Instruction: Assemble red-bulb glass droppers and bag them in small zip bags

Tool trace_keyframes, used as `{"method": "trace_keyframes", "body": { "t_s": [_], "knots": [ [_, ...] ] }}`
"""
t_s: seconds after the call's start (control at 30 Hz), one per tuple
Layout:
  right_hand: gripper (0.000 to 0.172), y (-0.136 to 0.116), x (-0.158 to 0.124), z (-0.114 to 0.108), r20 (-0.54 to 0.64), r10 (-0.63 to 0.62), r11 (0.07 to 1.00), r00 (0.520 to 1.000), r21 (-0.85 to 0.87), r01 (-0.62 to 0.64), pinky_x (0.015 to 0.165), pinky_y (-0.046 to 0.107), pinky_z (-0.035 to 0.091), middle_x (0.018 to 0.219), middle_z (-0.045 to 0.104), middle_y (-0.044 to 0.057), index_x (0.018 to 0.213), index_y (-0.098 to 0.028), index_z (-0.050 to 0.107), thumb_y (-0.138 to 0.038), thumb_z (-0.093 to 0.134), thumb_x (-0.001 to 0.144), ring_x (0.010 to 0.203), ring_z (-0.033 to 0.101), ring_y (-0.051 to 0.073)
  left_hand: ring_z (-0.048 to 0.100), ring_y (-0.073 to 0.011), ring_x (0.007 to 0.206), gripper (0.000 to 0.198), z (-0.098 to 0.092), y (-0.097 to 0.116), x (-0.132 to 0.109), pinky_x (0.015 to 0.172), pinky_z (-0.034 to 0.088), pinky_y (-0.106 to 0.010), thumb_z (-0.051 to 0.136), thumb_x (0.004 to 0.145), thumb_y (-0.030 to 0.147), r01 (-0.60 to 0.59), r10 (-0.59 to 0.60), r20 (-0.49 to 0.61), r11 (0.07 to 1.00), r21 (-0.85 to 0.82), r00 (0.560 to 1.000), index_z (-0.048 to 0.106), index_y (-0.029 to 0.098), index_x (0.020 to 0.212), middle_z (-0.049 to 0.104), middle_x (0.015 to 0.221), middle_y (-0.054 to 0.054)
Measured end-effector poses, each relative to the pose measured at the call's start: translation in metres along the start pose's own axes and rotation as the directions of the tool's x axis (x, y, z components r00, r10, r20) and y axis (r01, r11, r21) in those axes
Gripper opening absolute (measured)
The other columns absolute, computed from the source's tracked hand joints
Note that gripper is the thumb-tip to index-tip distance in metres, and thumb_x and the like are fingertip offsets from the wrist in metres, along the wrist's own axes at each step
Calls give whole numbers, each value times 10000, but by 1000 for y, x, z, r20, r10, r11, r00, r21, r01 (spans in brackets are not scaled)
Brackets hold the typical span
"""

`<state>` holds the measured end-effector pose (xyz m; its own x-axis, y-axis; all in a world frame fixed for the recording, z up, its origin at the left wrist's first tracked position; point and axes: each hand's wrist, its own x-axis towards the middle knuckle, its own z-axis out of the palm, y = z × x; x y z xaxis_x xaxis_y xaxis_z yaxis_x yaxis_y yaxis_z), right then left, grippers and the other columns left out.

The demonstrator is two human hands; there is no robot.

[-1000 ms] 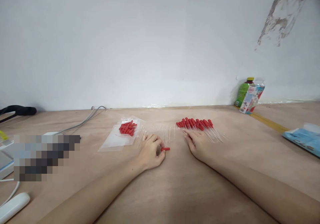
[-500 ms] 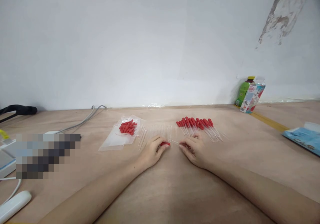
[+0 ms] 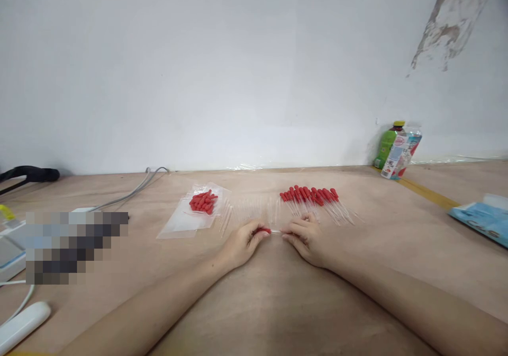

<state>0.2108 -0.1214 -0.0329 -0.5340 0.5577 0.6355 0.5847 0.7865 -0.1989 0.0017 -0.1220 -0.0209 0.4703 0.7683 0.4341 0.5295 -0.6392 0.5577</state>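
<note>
My left hand [image 3: 246, 240] pinches a red rubber dropper bulb [image 3: 266, 230], mostly hidden by the fingers. From the right, my right hand [image 3: 305, 237] grips a thin clear glass tube [image 3: 275, 232] whose end meets the bulb's mouth; how far it sits inside cannot be told. Behind my hands lie several loose clear tubes [image 3: 248, 208]. A heap of red bulbs [image 3: 203, 202] rests on clear plastic bags [image 3: 178, 226] at the left. Beyond my right hand is a row of droppers [image 3: 307, 193], red bulbs fitted on clear tubes.
Two drink bottles [image 3: 397, 152] stand by the wall at the right. A blue packet [image 3: 482, 218] lies at the right edge. Grey cables [image 3: 135, 191], a white device [image 3: 24, 327] and a black object [image 3: 35, 174] are at the left.
My right hand has shifted slightly left, bringing the glass tube from an angle into line with the bulb, its end now at the bulb's mouth. My left hand has barely moved.
</note>
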Motion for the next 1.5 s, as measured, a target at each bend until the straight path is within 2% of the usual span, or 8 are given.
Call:
{"method": "trace_keyframes", "body": {
  "t_s": [0.2, 0.47, 0.7, 0.87, 1.17, 1.33, 1.5],
  "knots": [
    [180, 7, 0, 2, 32, -14, 1000, 999, 21, 14, 727, 293, 279, 752, 613, 0, 877, -218, 608, -226, 430, 854, 679, 518, 104, 551, -122, 736, 180, -1, 3, -1, 683, 409, -218, 420, 858, 256, -49, 47, 62, 998, 27, 997, 579, 171, 856, 615, 788, -8],
    [213, -6, 3, -7, 41, -10, 984, 999, -175, 17, 704, 288, 258, 731, 605, 13, 841, -211, 624, -206, 412, 845, 656, 496, 110, 556, -121, 703, 205, 1, -2, -1, 655, 407, -214, 434, 853, 291, -39, 33, 66, 994, 104, 997, 600, 172, 865, 625, 769, -10],
    [240, -8, 4, -8, 60, -49, 988, 997, -142, 57, 670, 287, 232, 681, 597, 10, 811, -180, 603, -194, 368, 857, 633, 483, 110, 550, -115, 675, 214, 0, -1, -1, 642, 413, -210, 443, 845, 308, -78, 70, 88, 993, 92, 994, 607, 171, 860, 620, 748, -10],
    [271, -8, 3, -1, 59, -15, 988, 998, -150, 24, 653, 293, 214, 646, 595, 11, 763, -172, 589, -213, 343, 868, 582, 451, 109, 545, -119, 678, 208, 1, -2, -1, 637, 419, -216, 440, 843, 299, -102, 93, 89, 990, 99, 992, 599, 169, 879, 617, 759, -19],
    [281, -12, 6, 6, 159, 66, 989, 985, -143, -43, 663, 295, 216, 676, 614, 3, 731, -181, 542, -230, 309, 882, 583, 452, 111, 554, -117, 696, 170, 2, -5, -2, 642, 421, -212, 459, 833, 259, -161, 151, 87, 979, 124, 985, 587, 171, 900, 618, 779, -18],
    [287, -16, 12, 2, 208, 123, 983, 970, -163, -90, 685, 299, 224, 694, 616, 4, 736, -178, 538, -235, 302, 888, 619, 482, 116, 555, -124, 700, 163, 4, -9, 1, 641, 422, -221, 464, 830, 264, -163, 154, 69, 975, 152, 986, 579, 173, 902, 619, 786, -23],
    [220, -16, 16, -11, 189, 108, 971, 976, -230, -63, 704, 304, 225, 788, 617, 22, 762, -193, 582, -241, 390, 856, 770, 511, 141, 549, -125, 712, 188, 0, -11, 1, 658, 440, -235, 492, 809, 266, -118, 118, 8, 984, 134, 993, 546, 169, 961, 597, 843, -36]
  ]
}}
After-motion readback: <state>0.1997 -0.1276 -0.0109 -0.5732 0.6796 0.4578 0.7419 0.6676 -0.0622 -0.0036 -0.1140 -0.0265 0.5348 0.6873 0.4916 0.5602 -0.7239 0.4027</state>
